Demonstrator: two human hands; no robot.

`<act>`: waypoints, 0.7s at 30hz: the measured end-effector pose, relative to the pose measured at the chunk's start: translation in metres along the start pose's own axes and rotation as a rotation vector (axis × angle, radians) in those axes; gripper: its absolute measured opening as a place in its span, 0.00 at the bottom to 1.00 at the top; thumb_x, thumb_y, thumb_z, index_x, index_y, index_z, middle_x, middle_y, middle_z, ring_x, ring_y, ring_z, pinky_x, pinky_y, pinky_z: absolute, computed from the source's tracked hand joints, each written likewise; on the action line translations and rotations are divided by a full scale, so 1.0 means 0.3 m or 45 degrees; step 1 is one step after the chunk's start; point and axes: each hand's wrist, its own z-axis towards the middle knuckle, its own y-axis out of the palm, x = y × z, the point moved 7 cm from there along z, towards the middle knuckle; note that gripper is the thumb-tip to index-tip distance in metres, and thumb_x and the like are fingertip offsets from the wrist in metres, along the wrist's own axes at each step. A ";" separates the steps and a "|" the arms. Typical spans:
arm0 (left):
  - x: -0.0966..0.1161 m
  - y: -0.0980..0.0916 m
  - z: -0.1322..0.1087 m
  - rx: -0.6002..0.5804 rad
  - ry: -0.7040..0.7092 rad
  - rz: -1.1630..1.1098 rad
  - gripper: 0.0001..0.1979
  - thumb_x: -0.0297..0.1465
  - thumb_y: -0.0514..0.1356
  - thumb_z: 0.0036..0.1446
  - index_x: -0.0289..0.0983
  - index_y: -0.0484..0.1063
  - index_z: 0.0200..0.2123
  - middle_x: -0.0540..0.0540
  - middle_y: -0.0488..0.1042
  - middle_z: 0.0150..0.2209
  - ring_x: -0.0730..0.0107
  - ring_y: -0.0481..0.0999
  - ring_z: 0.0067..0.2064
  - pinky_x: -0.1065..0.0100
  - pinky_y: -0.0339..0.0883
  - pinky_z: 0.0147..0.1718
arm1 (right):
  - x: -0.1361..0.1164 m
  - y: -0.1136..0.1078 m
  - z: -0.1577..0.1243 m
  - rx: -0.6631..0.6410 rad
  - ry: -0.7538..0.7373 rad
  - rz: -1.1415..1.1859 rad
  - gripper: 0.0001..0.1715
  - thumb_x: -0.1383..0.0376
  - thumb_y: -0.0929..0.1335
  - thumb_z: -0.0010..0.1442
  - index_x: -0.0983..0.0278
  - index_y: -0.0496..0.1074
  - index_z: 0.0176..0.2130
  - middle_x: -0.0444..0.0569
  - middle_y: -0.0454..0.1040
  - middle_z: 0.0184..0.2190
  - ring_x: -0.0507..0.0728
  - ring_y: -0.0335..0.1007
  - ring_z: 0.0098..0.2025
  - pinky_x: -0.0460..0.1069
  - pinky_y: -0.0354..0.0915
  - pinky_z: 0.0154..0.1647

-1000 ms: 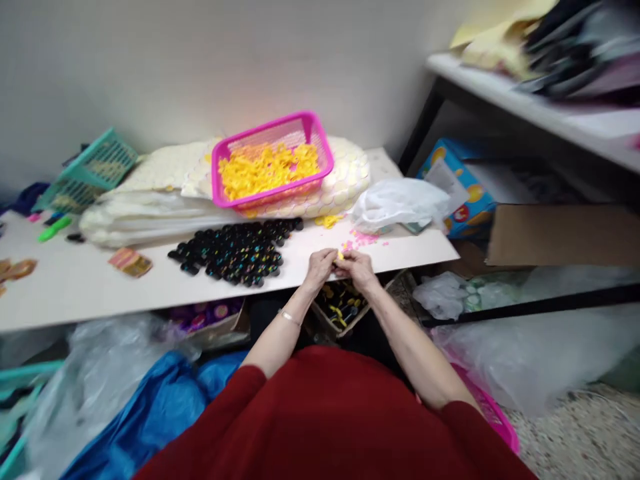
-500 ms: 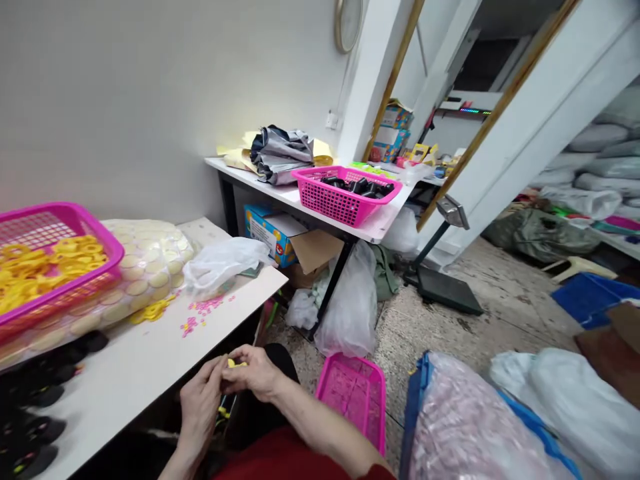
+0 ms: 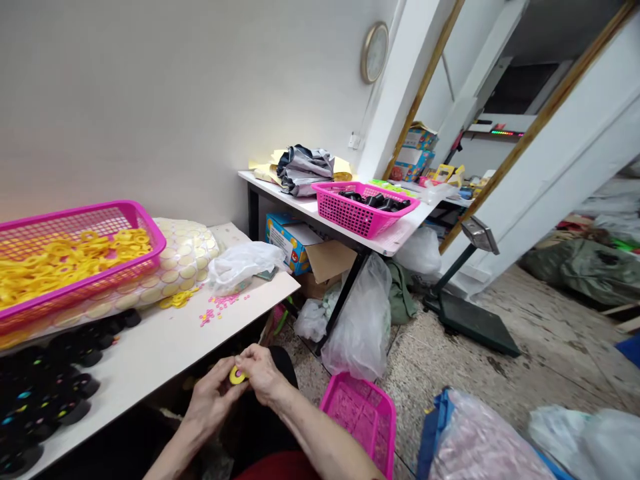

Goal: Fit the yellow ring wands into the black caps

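Observation:
A small round yellow plastic piece with a pink centre is between my hands, above my lap and just off the table edge. My left hand grips it from the left, fingers curled round its rim. The fingertips of my right hand pinch it from the upper right. On the table to the left, a pink basket holds many similar yellow pieces. A few more yellow pieces lie loose beside tiny pink rings. Black parts with coloured spots stand in rows at the near left.
Behind the pink basket lies a bag of cream discs, with a white plastic bag beside it. Another table bears a pink basket of black parts. On the floor stand a pink tray, plastic bags and a platform scale.
My view has swung to the left. My hands have turned the yellow piece so that its round face and pink centre now show.

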 end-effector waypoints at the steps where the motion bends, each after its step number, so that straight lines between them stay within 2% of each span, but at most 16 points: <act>1: 0.008 -0.016 0.009 0.043 0.068 0.038 0.18 0.44 0.67 0.41 0.38 0.78 0.34 0.46 0.78 0.36 0.66 0.78 0.35 0.72 0.74 0.33 | -0.010 0.011 0.008 -0.010 0.004 0.020 0.24 0.55 0.76 0.35 0.65 0.65 0.23 0.39 0.66 0.16 0.48 0.62 0.20 0.44 0.57 0.21; 4: 0.031 -0.060 0.047 0.102 0.261 0.150 0.16 0.43 0.66 0.44 0.38 0.78 0.32 0.45 0.79 0.37 0.66 0.79 0.37 0.74 0.73 0.34 | -0.052 0.056 0.042 -0.104 -0.020 0.111 0.26 0.56 0.78 0.30 0.65 0.65 0.24 0.39 0.68 0.17 0.48 0.62 0.19 0.44 0.59 0.21; 8: 0.100 -0.122 0.087 0.132 0.395 0.277 0.14 0.42 0.63 0.49 0.38 0.76 0.34 0.47 0.78 0.33 0.71 0.77 0.32 0.76 0.70 0.31 | -0.127 0.091 0.053 -0.323 -0.051 0.170 0.27 0.48 0.76 0.37 0.66 0.69 0.26 0.42 0.71 0.20 0.48 0.66 0.20 0.44 0.62 0.20; 9: 0.127 -0.133 0.091 0.140 0.401 0.329 0.13 0.41 0.63 0.50 0.37 0.75 0.33 0.47 0.77 0.30 0.72 0.76 0.30 0.76 0.69 0.29 | -0.134 0.103 0.041 -0.440 0.000 0.163 0.28 0.47 0.75 0.38 0.66 0.70 0.28 0.42 0.72 0.22 0.50 0.68 0.21 0.45 0.65 0.20; 10: 0.152 -0.146 0.093 0.166 0.393 0.373 0.13 0.41 0.62 0.51 0.36 0.75 0.31 0.48 0.76 0.28 0.74 0.75 0.28 0.77 0.67 0.27 | -0.140 0.112 0.026 -0.552 0.039 0.171 0.29 0.48 0.76 0.36 0.66 0.72 0.31 0.43 0.74 0.24 0.52 0.70 0.23 0.47 0.68 0.21; 12: 0.196 -0.153 0.102 0.166 0.394 0.416 0.13 0.40 0.62 0.51 0.35 0.74 0.28 0.48 0.74 0.26 0.76 0.71 0.26 0.77 0.64 0.25 | -0.154 0.118 0.003 -0.729 0.033 0.220 0.35 0.57 0.79 0.32 0.63 0.74 0.41 0.45 0.77 0.33 0.54 0.74 0.30 0.49 0.73 0.28; 14: 0.227 -0.146 0.116 0.151 0.452 0.385 0.12 0.39 0.62 0.51 0.34 0.73 0.28 0.48 0.73 0.24 0.77 0.70 0.25 0.77 0.63 0.25 | -0.161 0.091 0.013 -0.689 -0.040 0.291 0.34 0.62 0.79 0.34 0.62 0.75 0.43 0.46 0.78 0.37 0.53 0.74 0.32 0.49 0.74 0.30; 16: 0.239 -0.137 0.131 0.141 0.510 0.366 0.10 0.36 0.61 0.52 0.34 0.73 0.28 0.49 0.72 0.24 0.78 0.69 0.26 0.76 0.62 0.25 | -0.152 0.064 0.034 -0.630 -0.081 0.333 0.25 0.59 0.77 0.42 0.63 0.76 0.41 0.48 0.78 0.36 0.53 0.73 0.30 0.49 0.74 0.29; 17: 0.239 -0.132 0.138 0.123 0.520 0.360 0.09 0.35 0.60 0.52 0.34 0.73 0.28 0.49 0.71 0.24 0.78 0.68 0.26 0.76 0.62 0.25 | -0.147 0.055 0.041 -0.635 -0.086 0.341 0.25 0.57 0.77 0.42 0.63 0.77 0.41 0.48 0.78 0.34 0.52 0.73 0.28 0.50 0.74 0.28; 21: 0.233 -0.120 0.159 0.042 0.493 0.268 0.10 0.35 0.61 0.51 0.33 0.72 0.26 0.49 0.70 0.24 0.79 0.65 0.25 0.76 0.60 0.24 | -0.146 0.034 0.053 -0.707 -0.054 0.291 0.34 0.55 0.79 0.36 0.61 0.76 0.44 0.49 0.78 0.36 0.52 0.73 0.29 0.50 0.73 0.30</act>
